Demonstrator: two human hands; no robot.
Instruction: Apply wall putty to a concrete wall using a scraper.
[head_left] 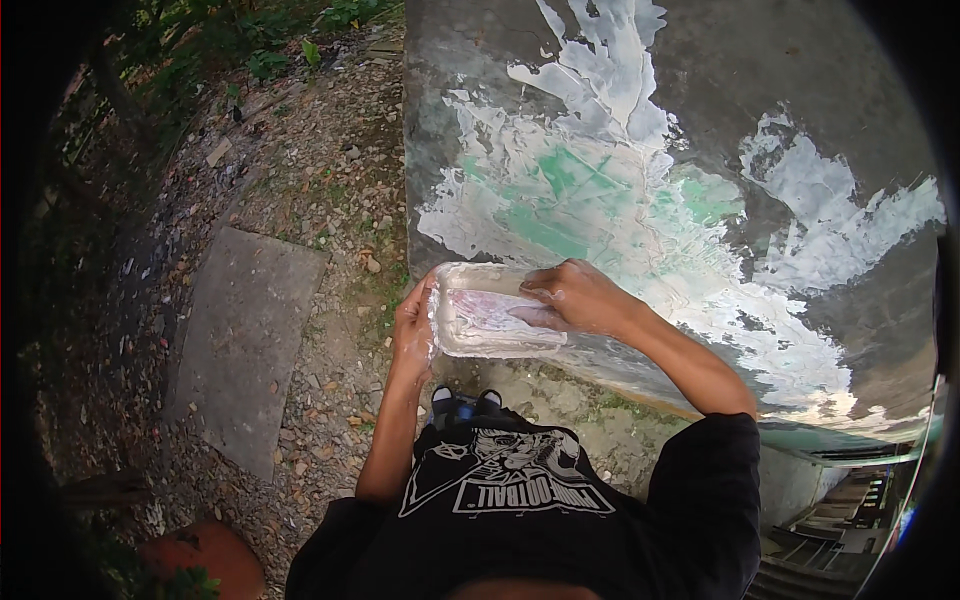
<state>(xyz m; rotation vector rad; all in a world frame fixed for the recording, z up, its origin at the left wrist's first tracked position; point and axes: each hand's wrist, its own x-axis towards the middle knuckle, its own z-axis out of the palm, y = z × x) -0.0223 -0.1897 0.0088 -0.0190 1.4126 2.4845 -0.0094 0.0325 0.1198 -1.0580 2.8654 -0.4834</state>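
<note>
My left hand (pixel 412 330) grips the left end of a white rectangular tray (pixel 485 349), its rim and outside caked in white paste. My right hand (pixel 572 298) has its fingers closed on a pinkish flat scraper (pixel 478 310), smeared white, inside the tray at its right side. Both hands have white residue on them. Just beyond the tray stands a dark grey wall (pixel 800 70) with uneven white patches (pixel 840 230) and pale green areas (pixel 560 190) among them.
Gravelly ground (pixel 300 180) runs along the left, with a flat concrete slab (pixel 240 330) and green plants (pixel 270 60). A rusty reddish rounded object (pixel 200 555) lies at the lower left. A passage with dark slatted shapes (pixel 830 510) shows at the lower right. My sandalled feet (pixel 465 400) are below the tray.
</note>
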